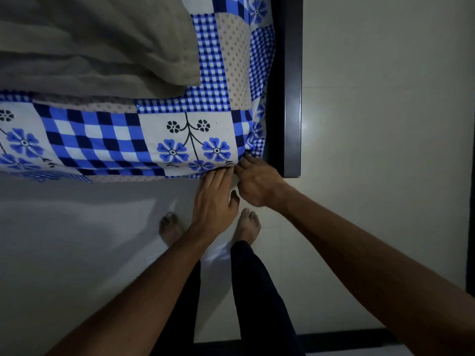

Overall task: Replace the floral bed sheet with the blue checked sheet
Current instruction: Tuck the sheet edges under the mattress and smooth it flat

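So, the sheet (102, 140), blue checked w/ flower squares, is on the bed, spread flat over the top and hanging a bit down the near side. Judging by that, the swap looks mostly done and this is the tuck-in at the corner. No other sheet in view.

L hand (213, 199) lies flat w/ fingers (218, 176) straight, tips pressing the sheet's lower edge in under the bed's side, prob. to keep the cloth taut while the other hand works. R hand (258, 185) is just beside it, fingers bent, tips dug into the corner fold next to the frame (291, 98). Can't tell if it pinches cloth or only pushes; the tips are hidden in the fold. Both hands sit at the corner because that's where slack gathers: the cloth puckers there.

Edges/room: the dark frame runs close along the bed's end and the gap betw. sheet and frame is narrow, so R hand has little room on that side and would need to slide in flat. Near side is open: bare floor (77, 227) along the bed, feet (171, 227) near its edge, room to step sideways. Grey pillow (90, 42) lies on the sheet, its corner well apart from the hands, so no snag there. Risk, imo: a hard pull at the corner drags the sheet off-square.
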Motion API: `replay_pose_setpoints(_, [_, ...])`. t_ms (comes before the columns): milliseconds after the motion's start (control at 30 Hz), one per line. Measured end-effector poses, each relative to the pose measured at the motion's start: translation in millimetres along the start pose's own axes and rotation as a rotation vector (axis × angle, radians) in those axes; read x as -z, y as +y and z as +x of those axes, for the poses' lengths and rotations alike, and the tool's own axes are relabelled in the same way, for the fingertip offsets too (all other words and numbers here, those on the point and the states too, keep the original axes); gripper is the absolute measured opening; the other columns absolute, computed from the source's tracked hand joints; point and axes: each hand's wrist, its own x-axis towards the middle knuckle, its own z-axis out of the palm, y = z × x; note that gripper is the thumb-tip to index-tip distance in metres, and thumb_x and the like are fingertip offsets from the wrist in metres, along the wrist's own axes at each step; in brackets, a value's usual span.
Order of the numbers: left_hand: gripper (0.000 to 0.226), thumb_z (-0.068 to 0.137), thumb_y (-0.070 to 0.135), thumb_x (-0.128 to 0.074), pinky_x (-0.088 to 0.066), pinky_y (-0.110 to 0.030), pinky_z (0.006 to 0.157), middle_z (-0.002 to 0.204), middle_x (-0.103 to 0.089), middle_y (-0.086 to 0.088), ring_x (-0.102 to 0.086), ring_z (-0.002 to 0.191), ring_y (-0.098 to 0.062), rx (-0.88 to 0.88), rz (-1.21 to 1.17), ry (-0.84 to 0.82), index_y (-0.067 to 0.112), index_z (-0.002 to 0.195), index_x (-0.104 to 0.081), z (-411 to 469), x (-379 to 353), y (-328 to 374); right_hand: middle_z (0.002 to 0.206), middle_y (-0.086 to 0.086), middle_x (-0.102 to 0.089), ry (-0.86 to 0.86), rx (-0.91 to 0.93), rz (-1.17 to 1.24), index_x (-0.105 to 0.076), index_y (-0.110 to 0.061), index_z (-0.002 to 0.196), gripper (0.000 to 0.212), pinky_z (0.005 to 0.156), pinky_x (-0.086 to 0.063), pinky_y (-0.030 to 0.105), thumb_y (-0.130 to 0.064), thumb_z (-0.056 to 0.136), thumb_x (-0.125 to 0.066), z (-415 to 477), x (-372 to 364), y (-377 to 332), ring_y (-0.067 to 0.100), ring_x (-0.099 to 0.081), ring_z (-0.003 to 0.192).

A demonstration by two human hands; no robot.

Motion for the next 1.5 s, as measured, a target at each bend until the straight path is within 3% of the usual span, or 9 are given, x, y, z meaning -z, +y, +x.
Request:
replay_pose_setpoints(200, [0.086, 0.076, 0.025, -0.070, -0.025, -0.046, 0.121, 0.155, -0.038, -0.015, -0.034, 0.143, -0.031, -0.007, 0.210, -0.153, 0.000, 0.150, -0.034, -10.0, -4.0, 2.5, 0.167, -0.004, -0.013, -0.068, 0.045, -0.144, -0.017, -0.024, 0.159, 0.070, 0.125, -0.004, 0.048, -0.029, 0.095, -0.044, 13.1, 7.8, 10.3, 0.022, -0.007, 0.153])
replay_pose_setpoints(500, [0.083, 0.074, 0.037, -0.068, -0.023, -0.046, 0.120, 0.150, -0.042, -0.005, -0.032, 0.142, -0.023, 0.161, 0.221, -0.155, 0.011, 0.147, -0.039, 11.5, -6.5, 23.6, 0.161, 0.009, -0.030, -0.008, 0.074, -0.200, -0.032, -0.013, 0.155, 0.064, 0.124, -0.018, 0.044, -0.029, 0.095, -0.050, -8.8, 15.7, 7.5, 0.027, -0.027, 0.149])
replay_pose_setpoints(667, [0.058, 0.077, 0.018, -0.066, -0.043, -0.045, 0.107, 0.133, -0.062, -0.010, -0.051, 0.124, -0.031, 0.181, -0.037, 0.017, 0.008, 0.134, -0.059, 21.5, -5.2, 16.0, 0.166, 0.009, -0.018, -0.060, 0.072, -0.195, -0.019, -0.013, 0.159, 0.061, 0.125, -0.011, 0.043, -0.035, 0.103, -0.033, 2.0, 10.1, 8.6, 0.027, -0.016, 0.153])
replay_pose_setpoints(900, [0.080, 0.074, 0.016, -0.064, -0.031, -0.046, 0.117, 0.149, -0.043, -0.019, -0.038, 0.138, -0.034, 0.019, 0.080, -0.086, -0.004, 0.147, -0.038, 3.6, -2.8, 13.0, 0.159, -0.002, -0.036, -0.148, 0.179, -0.464, -0.037, -0.022, 0.152, 0.061, 0.123, -0.012, 0.044, -0.038, 0.094, -0.037, 38.2, 32.4, 31.6, 0.020, -0.026, 0.148])
replay_pose_setpoints(1067, [0.076, 0.066, 0.024, -0.070, -0.025, -0.047, 0.119, 0.142, -0.049, -0.014, -0.039, 0.136, -0.033, 0.187, 0.144, -0.133, 0.001, 0.135, -0.051, 22.7, -14.7, 32.7, 0.159, -0.001, -0.037, -0.171, 0.222, -0.391, -0.036, -0.024, 0.154, 0.059, 0.124, -0.013, 0.042, -0.048, 0.100, -0.033, 46.4, 44.7, 39.0, 0.021, -0.028, 0.147])
replay_pose_setpoints(1200, [0.066, 0.065, 0.027, -0.071, -0.025, -0.047, 0.118, 0.135, -0.054, -0.011, -0.042, 0.133, -0.031, 0.240, 0.202, -0.118, 0.005, 0.126, -0.056, 23.6, -19.9, 38.4, 0.159, 0.003, -0.037, -0.201, 0.245, -0.401, -0.035, -0.023, 0.154, 0.059, 0.123, -0.020, 0.043, -0.038, 0.098, -0.045, 33.4, 47.1, 38.4, 0.023, -0.031, 0.147])
replay_pose_setpoints(1333, [0.072, 0.076, 0.034, -0.067, -0.005, -0.046, 0.123, 0.149, -0.047, -0.008, -0.032, 0.143, -0.029, 0.392, 0.046, -0.141, 0.008, 0.140, -0.046, 39.4, -17.6, 56.1, 0.149, 0.004, -0.051, 0.029, 0.347, -0.544, -0.049, -0.021, 0.145, 0.051, 0.122, -0.024, 0.046, -0.031, 0.095, -0.045, 20.5, 58.3, 71.0, 0.024, -0.042, 0.141])
replay_pose_setpoints(1400, [0.078, 0.075, 0.030, -0.066, -0.005, -0.046, 0.124, 0.153, -0.043, -0.007, -0.030, 0.145, -0.029, 0.432, -0.004, -0.098, 0.009, 0.146, -0.041, 39.5, -16.8, 61.2, 0.155, 0.007, -0.044, 0.054, 0.338, -0.593, -0.048, -0.018, 0.147, 0.052, 0.122, -0.022, 0.049, -0.032, 0.097, -0.038, 25.7, 62.7, 72.7, 0.027, -0.035, 0.146])
replay_pose_setpoints(1500, [0.081, 0.069, 0.022, -0.064, -0.021, -0.047, 0.121, 0.149, -0.046, -0.013, -0.038, 0.139, -0.033, 0.401, -0.071, -0.034, 0.003, 0.145, -0.042, 29.1, -11.2, 68.9, 0.165, 0.001, -0.022, -0.100, 0.296, -0.683, -0.033, -0.025, 0.155, 0.057, 0.124, -0.010, 0.051, -0.036, 0.099, -0.031, 52.8, 72.3, 67.6, 0.024, -0.013, 0.154])
